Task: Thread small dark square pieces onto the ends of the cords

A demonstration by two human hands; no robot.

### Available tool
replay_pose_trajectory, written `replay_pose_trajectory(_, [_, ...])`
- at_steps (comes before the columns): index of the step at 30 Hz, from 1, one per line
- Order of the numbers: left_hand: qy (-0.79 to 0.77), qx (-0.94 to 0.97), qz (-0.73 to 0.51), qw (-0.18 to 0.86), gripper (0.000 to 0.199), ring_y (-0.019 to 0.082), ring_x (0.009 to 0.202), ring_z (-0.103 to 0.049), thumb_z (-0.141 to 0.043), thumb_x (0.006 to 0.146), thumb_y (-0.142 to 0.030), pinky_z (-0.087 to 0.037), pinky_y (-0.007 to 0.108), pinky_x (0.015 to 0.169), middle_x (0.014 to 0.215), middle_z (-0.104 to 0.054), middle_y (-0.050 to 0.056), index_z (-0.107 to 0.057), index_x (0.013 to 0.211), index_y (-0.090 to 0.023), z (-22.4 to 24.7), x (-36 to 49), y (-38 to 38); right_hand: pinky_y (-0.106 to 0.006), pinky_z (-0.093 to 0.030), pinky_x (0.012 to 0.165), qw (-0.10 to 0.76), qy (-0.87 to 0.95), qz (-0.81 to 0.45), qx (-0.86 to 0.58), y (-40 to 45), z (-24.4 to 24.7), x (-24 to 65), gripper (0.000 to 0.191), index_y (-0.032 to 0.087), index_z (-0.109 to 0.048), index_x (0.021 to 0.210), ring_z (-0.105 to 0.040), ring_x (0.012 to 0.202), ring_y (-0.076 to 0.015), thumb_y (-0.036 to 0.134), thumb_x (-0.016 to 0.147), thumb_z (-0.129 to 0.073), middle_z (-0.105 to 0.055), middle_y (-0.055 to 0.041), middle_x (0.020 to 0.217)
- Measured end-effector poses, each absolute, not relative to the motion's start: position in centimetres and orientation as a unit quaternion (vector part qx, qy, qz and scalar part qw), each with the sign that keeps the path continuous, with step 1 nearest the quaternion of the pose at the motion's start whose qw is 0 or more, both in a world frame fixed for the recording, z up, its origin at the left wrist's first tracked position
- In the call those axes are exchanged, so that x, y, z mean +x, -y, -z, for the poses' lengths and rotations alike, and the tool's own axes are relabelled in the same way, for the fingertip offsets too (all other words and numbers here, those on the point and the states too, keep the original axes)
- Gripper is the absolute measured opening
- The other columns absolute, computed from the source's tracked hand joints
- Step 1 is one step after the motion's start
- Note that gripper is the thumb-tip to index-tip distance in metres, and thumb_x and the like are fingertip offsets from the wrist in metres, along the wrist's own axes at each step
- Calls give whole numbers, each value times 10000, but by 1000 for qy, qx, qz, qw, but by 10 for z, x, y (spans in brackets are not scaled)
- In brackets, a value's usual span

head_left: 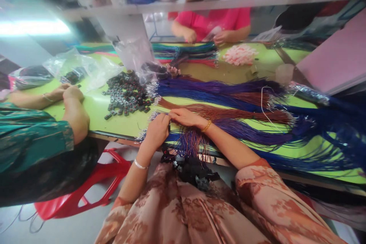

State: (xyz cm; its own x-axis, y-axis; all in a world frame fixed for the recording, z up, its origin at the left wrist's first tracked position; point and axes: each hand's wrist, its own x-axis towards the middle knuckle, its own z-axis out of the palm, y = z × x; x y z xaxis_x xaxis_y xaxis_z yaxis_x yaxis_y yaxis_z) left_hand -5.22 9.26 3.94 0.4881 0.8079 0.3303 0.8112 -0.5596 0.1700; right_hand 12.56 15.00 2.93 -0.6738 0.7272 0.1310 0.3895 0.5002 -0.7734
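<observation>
My left hand point(156, 129) and my right hand point(187, 117) meet at the table's near edge, fingertips pinched together. A small black connector point(169, 126) shows partly under my left fingertips. What my right fingers pinch is hidden. Blue and brown wires point(193, 141) hang over the edge below my right hand, down to black connectors point(197, 171) gathered on my lap. Silver-tipped brown wires point(188, 107) lie just beyond my hands, with blue and purple wires point(200, 88) behind them. Loose black connectors point(128, 93) form a pile to the left.
A co-worker's hands point(70, 92) rest on the table at left, near a red stool point(85, 183). Across the table, a person in pink point(211, 24) works behind pale pink pieces point(240, 54). Clear plastic bags point(97, 70) lie behind the pile; a shelf point(183, 7) crosses above.
</observation>
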Motion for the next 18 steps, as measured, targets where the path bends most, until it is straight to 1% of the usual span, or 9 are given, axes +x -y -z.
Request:
replay_pose_trajectory(3, [469,-862,179,71,194,240,826,-546,-426,830,-75,-426,333,682,853,-593,118,-587,893,-164,-35,-49,-93,-258,-391,676,198,808,-446,-330,-148,-28,124,457,151,-541,767,-501,650,-123,502,963,-325,-583,-12,689])
replay_pose_trajectory(6, [448,-864,214,82,189,232,835,-550,-417,848,-95,-429,328,701,880,-605,115,-588,880,-168,-28,-47,-92,-248,-400,660,214,777,-488,-335,-148,-24,122,423,149,-567,800,-512,657,-121,499,936,-373,-611,-9,722])
replay_pose_trajectory(8, [437,-863,245,64,195,224,867,-557,-410,856,-102,-438,328,736,946,-615,117,-589,888,-173,-24,-47,-91,-247,-395,669,232,772,-477,-351,-150,-21,121,391,144,-594,794,-514,685,-126,482,903,-429,-620,-7,743])
replay_pose_trajectory(11, [425,-861,278,18,204,226,929,-563,-410,851,-107,-448,340,797,1023,-616,131,-594,909,-174,-21,-47,-89,-246,-377,665,227,772,-472,-360,-152,-17,120,379,137,-605,697,-498,686,-126,465,852,-495,-608,2,701])
replay_pose_trajectory(13, [421,-858,293,-13,207,231,948,-566,-411,848,-114,-448,351,828,1035,-620,139,-599,911,-173,-21,-47,-88,-244,-370,646,228,755,-507,-347,-153,-16,120,389,138,-587,655,-483,659,-117,476,830,-512,-589,9,665])
replay_pose_trajectory(14, [420,-857,298,-24,204,231,947,-568,-412,849,-119,-446,353,834,1037,-622,141,-600,906,-174,-20,-47,-87,-244,-373,640,234,738,-537,-335,-152,-16,119,385,138,-584,663,-480,649,-112,485,818,-522,-584,13,658])
replay_pose_trajectory(15, [420,-856,299,-31,199,229,940,-570,-415,850,-123,-445,351,833,1034,-625,140,-600,895,-177,-20,-46,-86,-243,-378,634,244,715,-570,-324,-151,-16,118,366,138,-588,699,-483,639,-108,487,800,-545,-582,18,656])
replay_pose_trajectory(17, [423,-855,297,-36,183,223,915,-573,-421,853,-133,-441,343,816,1014,-630,134,-596,866,-183,-19,-43,-85,-239,-389,616,273,656,-625,-324,-149,-17,115,327,140,-587,834,-493,613,-103,449,736,-631,-577,38,642])
replay_pose_trajectory(18, [428,-852,299,-37,173,223,907,-572,-424,855,-138,-438,340,805,998,-631,132,-591,850,-184,-19,-42,-84,-237,-393,608,294,623,-643,-334,-148,-17,113,355,144,-572,912,-500,603,-102,406,697,-675,-574,51,634])
